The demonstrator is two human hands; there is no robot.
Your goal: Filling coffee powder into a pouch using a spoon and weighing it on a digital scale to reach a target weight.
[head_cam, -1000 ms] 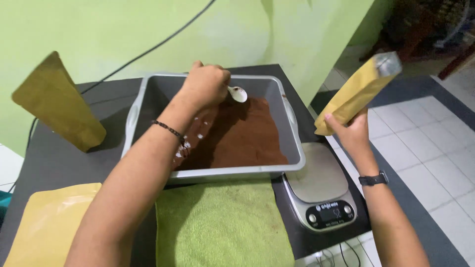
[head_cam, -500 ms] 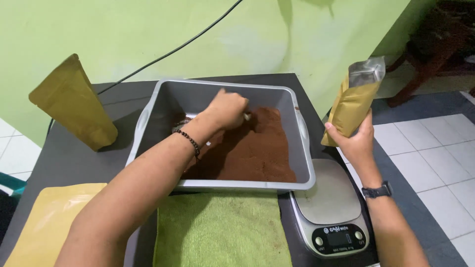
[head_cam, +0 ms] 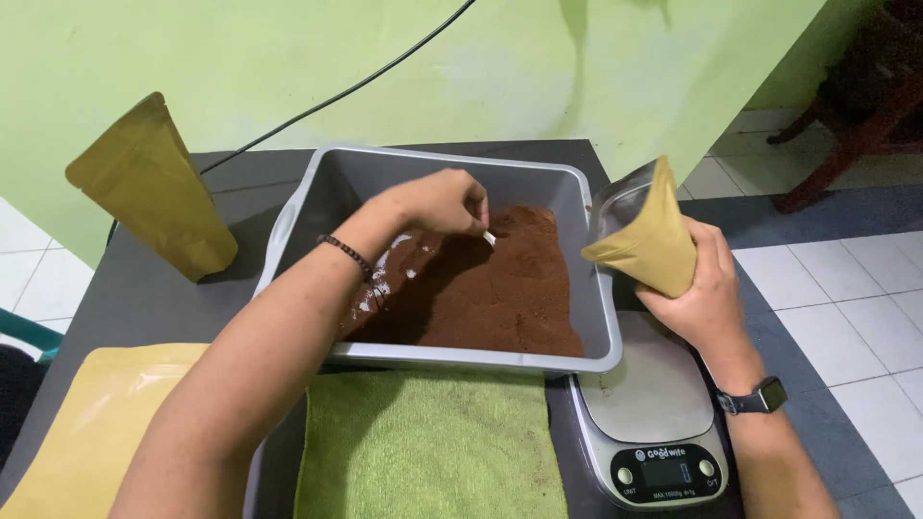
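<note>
A gold stand-up pouch (head_cam: 154, 187) stands upright at the table's far left, against the green wall. A matching pouch (head_cam: 642, 235), its mouth open, is gripped in the right hand (head_cam: 707, 293) at the grey tub's right edge. Flat yellow pouches (head_cam: 91, 432) lie near left. The kitchen scale (head_cam: 654, 413), near right, has a small dark screen (head_cam: 665, 472).

your dark table (head_cam: 173, 288) carries a grey tub (head_cam: 317, 197), green towel (head_cam: 433, 447), kitchen scale (head_cam: 654, 418), upright gold pouch (head_cam: 154, 187) and flat yellow pouches (head_cam: 87, 423).

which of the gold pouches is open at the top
The gold pouch in the right hand, its mouth gaping beside the grey tub; the standing pouch at the left looks closed.
</note>
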